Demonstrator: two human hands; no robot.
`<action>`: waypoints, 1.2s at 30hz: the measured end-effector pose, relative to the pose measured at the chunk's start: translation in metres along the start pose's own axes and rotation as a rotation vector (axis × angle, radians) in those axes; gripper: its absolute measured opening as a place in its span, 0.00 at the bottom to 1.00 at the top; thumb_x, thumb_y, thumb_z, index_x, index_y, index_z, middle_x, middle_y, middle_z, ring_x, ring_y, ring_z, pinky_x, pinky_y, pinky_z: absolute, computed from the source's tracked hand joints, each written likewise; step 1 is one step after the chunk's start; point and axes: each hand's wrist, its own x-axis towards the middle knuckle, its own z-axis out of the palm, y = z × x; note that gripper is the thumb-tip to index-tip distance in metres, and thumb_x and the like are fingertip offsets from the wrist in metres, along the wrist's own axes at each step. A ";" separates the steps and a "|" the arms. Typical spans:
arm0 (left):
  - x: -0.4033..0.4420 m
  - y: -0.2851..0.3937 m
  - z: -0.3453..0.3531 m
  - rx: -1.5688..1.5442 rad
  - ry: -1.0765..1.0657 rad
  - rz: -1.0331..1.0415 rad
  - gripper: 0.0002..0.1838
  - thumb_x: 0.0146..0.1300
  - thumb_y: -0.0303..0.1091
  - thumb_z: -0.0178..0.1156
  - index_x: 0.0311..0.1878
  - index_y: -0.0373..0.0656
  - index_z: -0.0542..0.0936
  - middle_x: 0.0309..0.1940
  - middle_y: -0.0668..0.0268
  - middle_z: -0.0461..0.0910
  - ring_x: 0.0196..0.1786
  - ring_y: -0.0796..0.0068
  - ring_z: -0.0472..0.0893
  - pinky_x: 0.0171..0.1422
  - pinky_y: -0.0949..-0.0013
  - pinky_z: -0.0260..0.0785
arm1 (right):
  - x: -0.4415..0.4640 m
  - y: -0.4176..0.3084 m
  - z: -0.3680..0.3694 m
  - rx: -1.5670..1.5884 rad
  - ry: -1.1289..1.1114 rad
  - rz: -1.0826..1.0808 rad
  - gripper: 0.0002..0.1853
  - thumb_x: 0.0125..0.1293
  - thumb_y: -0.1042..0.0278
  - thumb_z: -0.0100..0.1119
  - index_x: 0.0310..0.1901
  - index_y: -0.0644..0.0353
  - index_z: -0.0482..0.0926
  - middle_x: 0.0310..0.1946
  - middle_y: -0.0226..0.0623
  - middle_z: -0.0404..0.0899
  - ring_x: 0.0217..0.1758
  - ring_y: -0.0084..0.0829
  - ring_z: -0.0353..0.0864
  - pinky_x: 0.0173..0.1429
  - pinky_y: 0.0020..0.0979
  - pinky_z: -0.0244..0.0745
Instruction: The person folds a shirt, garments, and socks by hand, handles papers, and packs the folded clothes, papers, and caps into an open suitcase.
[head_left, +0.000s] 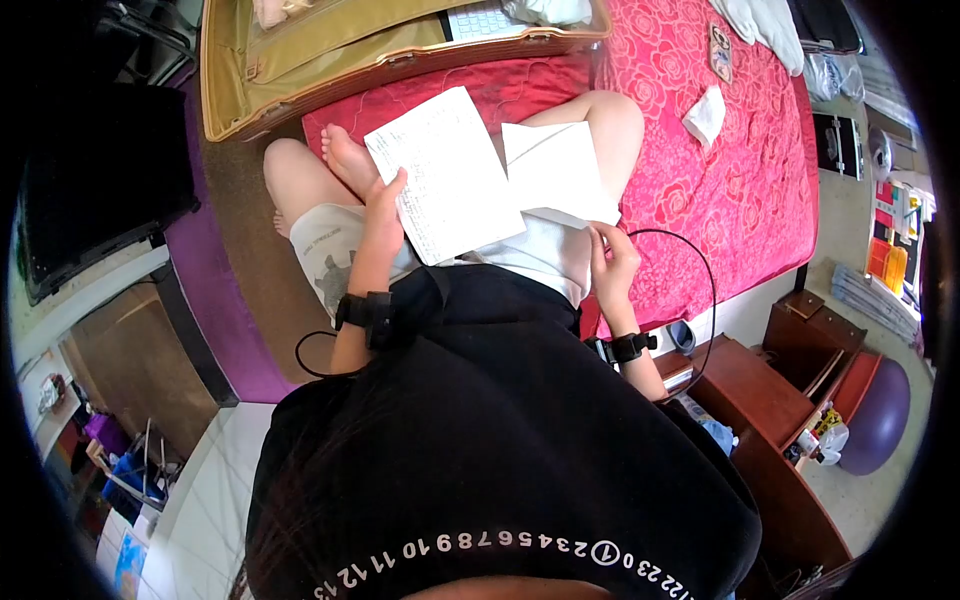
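Observation:
My left hand (384, 208) holds a sheet of paper with handwriting (445, 175) by its left edge, thumb on top and the other fingers hidden beneath. A second white paper (556, 170), folded or creased near its top, lies over my lap to the right, beside the written sheet. At its lower right corner my right hand (612, 254) has its thumb and fingertips pressed together on the paper's edge. Both wrists wear black bands with cables.
An open tan suitcase (400, 75) stands in front, with a white keyboard (488, 22) inside. On the red rose-patterned cover (740, 200) are a phone (720, 53) and a crumpled white tissue (705, 117). Brown wooden furniture (755, 390) is at the right.

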 end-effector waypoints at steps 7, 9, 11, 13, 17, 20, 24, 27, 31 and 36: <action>0.001 -0.003 0.007 -0.214 -0.039 -0.145 0.21 0.69 0.36 0.51 0.60 0.34 0.67 0.53 0.58 0.76 0.54 0.66 0.77 0.59 0.62 0.69 | 0.000 0.003 -0.004 0.059 -0.031 -0.006 0.04 0.54 0.75 0.65 0.32 0.61 0.80 0.32 0.37 0.82 0.37 0.36 0.81 0.43 0.31 0.74; 0.002 -0.004 0.002 -0.242 -0.023 -0.218 0.21 0.69 0.37 0.51 0.60 0.36 0.67 0.53 0.58 0.76 0.54 0.65 0.77 0.59 0.60 0.70 | -0.003 0.012 -0.004 0.029 -0.172 -0.105 0.05 0.53 0.75 0.64 0.32 0.60 0.80 0.36 0.37 0.82 0.42 0.37 0.80 0.47 0.34 0.73; 0.011 -0.014 -0.019 -0.288 -0.033 -0.253 0.21 0.69 0.37 0.51 0.61 0.37 0.66 0.53 0.59 0.76 0.54 0.64 0.77 0.59 0.60 0.70 | -0.001 0.010 -0.005 -0.092 -0.298 -0.220 0.07 0.52 0.74 0.64 0.34 0.59 0.79 0.40 0.36 0.80 0.48 0.38 0.77 0.52 0.36 0.70; 0.011 -0.015 -0.022 -0.316 -0.039 -0.249 0.22 0.69 0.37 0.51 0.62 0.38 0.65 0.53 0.59 0.75 0.54 0.64 0.77 0.58 0.59 0.70 | 0.001 -0.002 -0.008 -0.172 -0.414 -0.243 0.10 0.51 0.70 0.64 0.37 0.59 0.79 0.46 0.37 0.76 0.56 0.40 0.72 0.58 0.39 0.66; 0.000 -0.002 -0.015 -0.275 -0.019 -0.155 0.23 0.69 0.36 0.51 0.64 0.38 0.64 0.54 0.60 0.75 0.55 0.64 0.76 0.59 0.59 0.70 | 0.031 -0.032 0.011 -0.164 -0.323 -0.289 0.15 0.52 0.66 0.63 0.42 0.62 0.77 0.47 0.40 0.75 0.55 0.42 0.72 0.58 0.39 0.65; 0.000 -0.001 -0.013 -0.229 -0.020 -0.098 0.23 0.69 0.35 0.52 0.63 0.36 0.64 0.55 0.59 0.74 0.55 0.65 0.76 0.60 0.61 0.69 | 0.065 -0.050 0.053 -0.229 -0.229 -0.333 0.21 0.52 0.63 0.63 0.48 0.61 0.73 0.50 0.42 0.73 0.58 0.43 0.69 0.60 0.44 0.62; 0.003 -0.009 -0.024 -0.114 -0.015 -0.046 0.22 0.68 0.34 0.52 0.62 0.33 0.66 0.55 0.58 0.74 0.55 0.67 0.75 0.60 0.64 0.68 | 0.072 -0.057 0.118 -0.629 -0.281 -0.313 0.32 0.55 0.59 0.60 0.63 0.53 0.65 0.64 0.47 0.61 0.70 0.51 0.56 0.64 0.63 0.56; -0.013 -0.004 -0.009 -0.069 0.048 -0.040 0.22 0.68 0.33 0.53 0.61 0.31 0.66 0.55 0.57 0.75 0.55 0.67 0.76 0.58 0.65 0.68 | 0.068 -0.039 0.131 -0.606 -0.311 -0.294 0.32 0.55 0.63 0.59 0.64 0.53 0.64 0.65 0.48 0.59 0.70 0.52 0.55 0.63 0.63 0.57; -0.010 -0.009 -0.007 -0.084 0.012 -0.073 0.21 0.68 0.33 0.53 0.61 0.31 0.67 0.54 0.56 0.75 0.53 0.66 0.77 0.57 0.65 0.70 | 0.076 -0.040 0.095 -0.306 -0.228 -0.218 0.26 0.51 0.72 0.55 0.56 0.58 0.71 0.58 0.48 0.69 0.66 0.49 0.63 0.62 0.48 0.67; -0.002 -0.012 0.021 -0.055 -0.078 -0.107 0.21 0.69 0.33 0.52 0.61 0.32 0.67 0.54 0.56 0.75 0.53 0.66 0.77 0.57 0.66 0.70 | 0.087 -0.046 0.050 -0.225 -0.058 -0.178 0.21 0.49 0.81 0.51 0.48 0.60 0.75 0.48 0.43 0.77 0.55 0.43 0.75 0.53 0.40 0.75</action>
